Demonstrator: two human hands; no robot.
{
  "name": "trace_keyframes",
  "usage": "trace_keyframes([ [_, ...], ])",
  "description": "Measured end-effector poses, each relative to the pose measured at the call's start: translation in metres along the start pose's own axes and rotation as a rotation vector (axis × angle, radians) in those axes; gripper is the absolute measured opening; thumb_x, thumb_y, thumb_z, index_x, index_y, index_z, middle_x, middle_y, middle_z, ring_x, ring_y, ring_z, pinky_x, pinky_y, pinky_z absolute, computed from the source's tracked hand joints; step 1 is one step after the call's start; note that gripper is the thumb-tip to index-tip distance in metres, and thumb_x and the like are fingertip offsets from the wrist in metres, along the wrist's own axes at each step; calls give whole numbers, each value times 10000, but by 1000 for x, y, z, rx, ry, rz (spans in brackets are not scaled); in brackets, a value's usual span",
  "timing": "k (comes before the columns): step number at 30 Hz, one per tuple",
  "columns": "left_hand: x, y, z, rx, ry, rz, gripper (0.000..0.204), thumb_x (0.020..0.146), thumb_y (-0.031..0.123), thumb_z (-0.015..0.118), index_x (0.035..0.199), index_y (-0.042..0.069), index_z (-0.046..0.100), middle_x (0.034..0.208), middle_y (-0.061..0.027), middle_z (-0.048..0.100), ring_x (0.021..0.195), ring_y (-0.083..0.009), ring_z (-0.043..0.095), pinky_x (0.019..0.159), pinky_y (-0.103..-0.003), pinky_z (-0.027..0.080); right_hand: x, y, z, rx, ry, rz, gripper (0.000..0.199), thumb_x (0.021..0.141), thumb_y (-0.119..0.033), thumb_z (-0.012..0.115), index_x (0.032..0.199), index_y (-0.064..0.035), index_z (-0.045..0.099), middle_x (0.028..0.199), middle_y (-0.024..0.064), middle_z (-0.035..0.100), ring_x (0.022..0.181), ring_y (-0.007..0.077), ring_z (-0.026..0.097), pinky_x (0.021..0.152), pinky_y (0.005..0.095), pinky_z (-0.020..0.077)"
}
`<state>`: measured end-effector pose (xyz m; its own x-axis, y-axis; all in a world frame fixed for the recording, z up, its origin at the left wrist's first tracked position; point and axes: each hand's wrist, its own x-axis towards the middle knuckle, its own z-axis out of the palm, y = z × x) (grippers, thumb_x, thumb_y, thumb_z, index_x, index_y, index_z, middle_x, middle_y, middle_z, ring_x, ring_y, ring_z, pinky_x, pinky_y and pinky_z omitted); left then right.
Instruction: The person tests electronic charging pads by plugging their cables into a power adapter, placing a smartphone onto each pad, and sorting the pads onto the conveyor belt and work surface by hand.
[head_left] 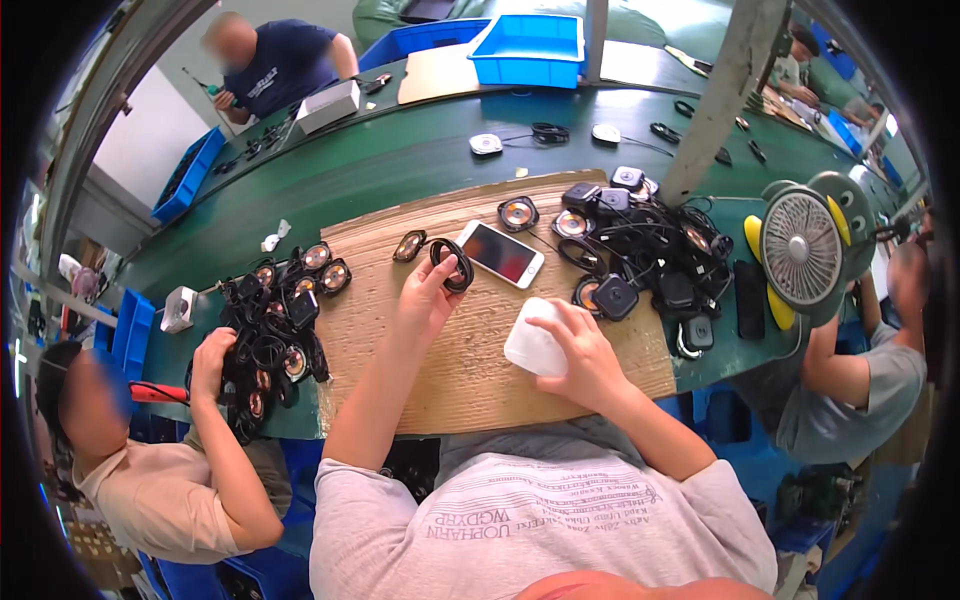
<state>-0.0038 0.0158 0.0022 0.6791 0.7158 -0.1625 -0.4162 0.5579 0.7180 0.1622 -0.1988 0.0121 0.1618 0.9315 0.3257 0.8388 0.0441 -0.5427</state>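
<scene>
My left hand (pixel 426 302) pinches a coiled black cable (pixel 459 270) above the cardboard sheet (pixel 470 385). Just left of the coil is a small round black part with a coppery centre (pixel 409 246); whether the cable joins it I cannot tell. The fingers of my right hand (pixel 582 352) are curled round a white, rounded plastic piece (pixel 533 338), gripping it over the cardboard. Beyond my hands lies a white smartphone (pixel 499 254) with a dark screen. A black round-centred unit (pixel 518 214) rests past the phone.
Piles of black cabled units lie to the right (pixel 655 235) and left (pixel 275 310). A fan (pixel 800 248) stands at the right. Across the green bench (pixel 400 140) sit white discs with cables and a blue bin (pixel 528 50). Co-workers sit left, right and opposite; one hand (pixel 212 365) touches the left pile.
</scene>
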Motion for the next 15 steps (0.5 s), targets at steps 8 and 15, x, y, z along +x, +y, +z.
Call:
trace_keyframes([
  [8, -11, -12, 4, 106, -170, 13, 262, 851, -12, 624, 1082, 52, 520, 924, -88, 616, 826, -168, 646, 736, -272, 553, 21, -13, 0, 19, 127, 28, 778, 546, -166, 789, 1271, -232, 517, 1377, 163, 404, 1201, 358, 435, 982, 420, 419],
  [15, -24, -6, 17, 153, -156, 121, 260, 847, -22, 620, 1068, 55, 507, 923, -100, 621, 808, -210, 645, 765, -296, 550, 34, -20, 9, -126, 194, -55, 772, 551, -151, 787, 1271, -223, 517, 1376, 168, 413, 1175, 361, 455, 979, 423, 415],
])
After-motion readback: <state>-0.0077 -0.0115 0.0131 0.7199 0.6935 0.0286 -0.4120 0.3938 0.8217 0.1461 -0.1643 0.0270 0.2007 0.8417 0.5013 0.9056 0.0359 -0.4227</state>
